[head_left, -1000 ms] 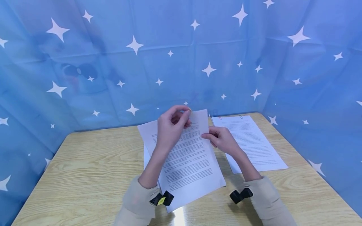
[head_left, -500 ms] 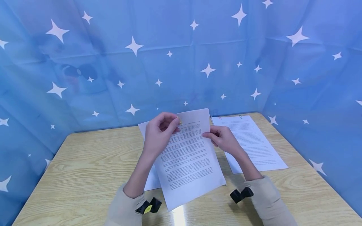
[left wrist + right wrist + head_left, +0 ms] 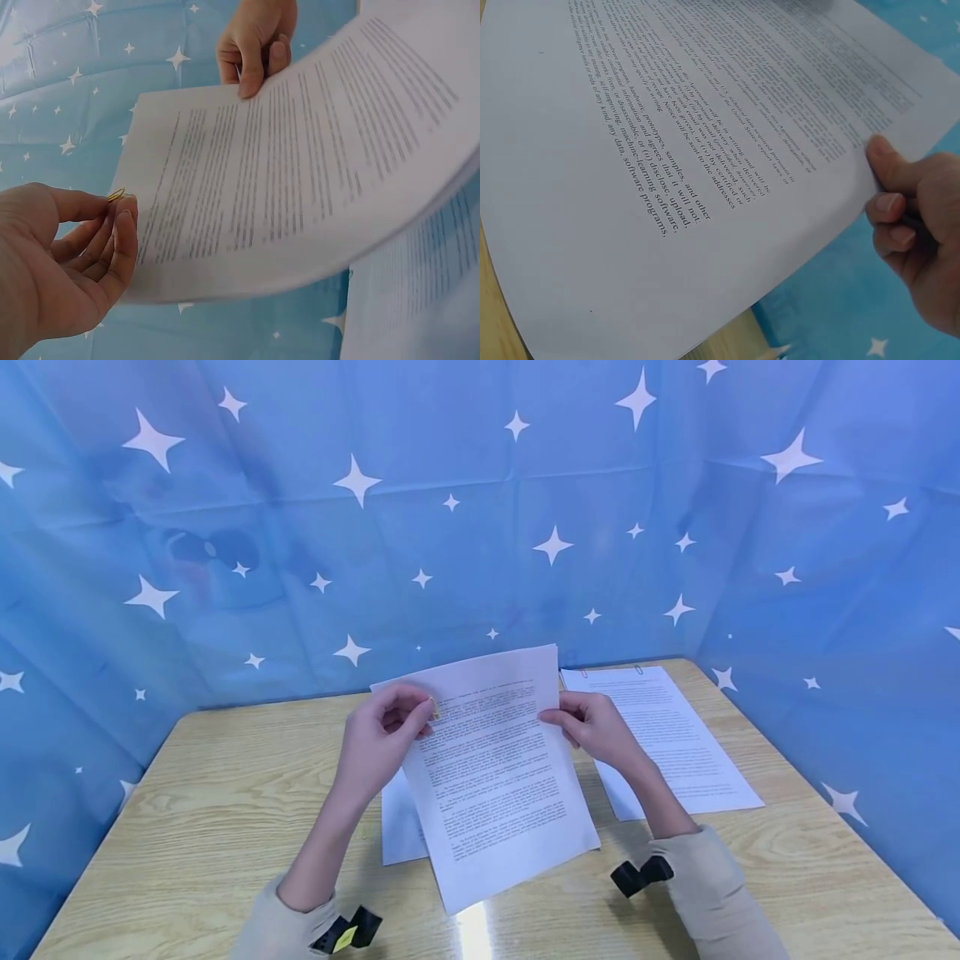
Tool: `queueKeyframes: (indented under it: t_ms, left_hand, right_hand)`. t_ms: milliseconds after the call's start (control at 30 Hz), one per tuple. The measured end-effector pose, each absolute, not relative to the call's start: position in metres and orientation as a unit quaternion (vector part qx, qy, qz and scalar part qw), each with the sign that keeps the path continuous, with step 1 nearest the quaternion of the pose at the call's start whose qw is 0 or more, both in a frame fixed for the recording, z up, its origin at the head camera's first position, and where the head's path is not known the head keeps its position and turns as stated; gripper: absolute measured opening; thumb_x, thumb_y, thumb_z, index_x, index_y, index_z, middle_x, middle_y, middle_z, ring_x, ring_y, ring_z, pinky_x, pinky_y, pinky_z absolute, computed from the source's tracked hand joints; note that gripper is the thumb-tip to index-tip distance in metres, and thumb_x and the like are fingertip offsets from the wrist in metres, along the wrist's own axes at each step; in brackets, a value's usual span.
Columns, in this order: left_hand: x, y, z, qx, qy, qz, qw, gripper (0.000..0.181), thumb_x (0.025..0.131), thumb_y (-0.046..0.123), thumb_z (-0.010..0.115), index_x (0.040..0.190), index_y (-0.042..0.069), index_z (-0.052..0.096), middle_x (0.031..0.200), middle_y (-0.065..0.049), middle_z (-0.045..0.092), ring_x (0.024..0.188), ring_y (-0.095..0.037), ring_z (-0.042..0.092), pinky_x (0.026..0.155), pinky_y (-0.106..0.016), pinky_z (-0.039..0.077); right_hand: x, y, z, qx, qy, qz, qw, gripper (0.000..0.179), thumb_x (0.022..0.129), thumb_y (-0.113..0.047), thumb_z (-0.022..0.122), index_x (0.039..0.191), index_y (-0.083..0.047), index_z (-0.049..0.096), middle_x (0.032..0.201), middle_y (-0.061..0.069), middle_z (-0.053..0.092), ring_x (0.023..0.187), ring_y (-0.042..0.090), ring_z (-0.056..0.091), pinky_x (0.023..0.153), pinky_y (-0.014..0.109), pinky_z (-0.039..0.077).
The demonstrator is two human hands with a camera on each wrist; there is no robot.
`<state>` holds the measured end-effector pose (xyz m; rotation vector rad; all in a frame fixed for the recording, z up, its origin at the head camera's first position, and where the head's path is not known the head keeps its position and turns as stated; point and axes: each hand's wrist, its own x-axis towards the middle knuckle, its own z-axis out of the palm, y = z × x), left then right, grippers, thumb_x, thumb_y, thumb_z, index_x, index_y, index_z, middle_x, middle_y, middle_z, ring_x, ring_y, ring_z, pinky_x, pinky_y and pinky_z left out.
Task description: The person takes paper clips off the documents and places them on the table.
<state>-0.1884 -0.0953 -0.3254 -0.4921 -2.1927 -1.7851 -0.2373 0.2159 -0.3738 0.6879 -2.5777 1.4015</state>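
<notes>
Yellow paper clip (image 3: 115, 195) partly hidden

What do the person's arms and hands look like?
The left hand and right hand are bare. Left sleeve and right sleeve are beige. At their ends sit a blocky black left device with a yellow label and a black right device.

A wood-grain table (image 3: 225, 810) spans the lower frame; clipped sheets (image 3: 678, 735) lie centre right, another sheet (image 3: 401, 831) lower centre, partly hidden.
</notes>
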Motion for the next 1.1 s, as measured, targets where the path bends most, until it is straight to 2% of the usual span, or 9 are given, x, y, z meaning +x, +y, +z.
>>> queueKeyframes:
  t_ms: [400,633,867,1100]
  left_hand:
    - [-0.182,-0.128,-0.343,-0.146,-0.795,-0.579,0.110,0.008,0.096,0.004,0.068,0.103,0.000,0.071,0.090,-0.014,0.068,0.074,-0.020,0.066,0.071,-0.026,0.058]
    - [-0.176,-0.145,-0.352,-0.114,-0.828,-0.542,0.089,0.008,0.096,0.004,0.068,0.102,0.000,0.070,0.089,-0.012,0.068,0.074,-0.022,0.068,0.070,-0.028,0.058]
    - [-0.172,-0.162,-0.359,-0.076,-0.861,-0.501,0.057,0.011,0.097,0.005,0.066,0.104,-0.002,0.070,0.090,-0.012,0.069,0.077,-0.024,0.067,0.072,-0.033,0.059]
    - [-0.167,-0.177,-0.367,-0.054,-0.875,-0.480,0.018,0.013,0.098,0.006,0.065,0.106,-0.004,0.069,0.089,-0.013,0.069,0.081,-0.029,0.070,0.072,-0.032,0.059]
  right_hand:
    - [-0.236,0.217,-0.374,0.229,-0.851,0.468,0.067,0.013,0.100,-0.012,0.065,0.108,-0.005,0.073,0.055,0.008,0.046,0.044,0.018,0.041,0.042,0.027,0.029]
    - [-0.237,0.218,-0.374,0.229,-0.849,0.471,0.066,0.014,0.100,-0.012,0.065,0.109,-0.005,0.073,0.056,0.015,0.047,0.044,0.018,0.042,0.043,0.027,0.029]
    - [-0.239,0.218,-0.375,0.228,-0.850,0.471,0.063,0.014,0.100,-0.012,0.065,0.108,-0.004,0.073,0.056,0.009,0.047,0.044,0.018,0.042,0.043,0.027,0.030]
    - [-0.238,0.218,-0.373,0.231,-0.849,0.471,0.064,0.014,0.100,-0.012,0.065,0.109,-0.004,0.073,0.055,0.006,0.047,0.045,0.018,0.042,0.043,0.027,0.030]
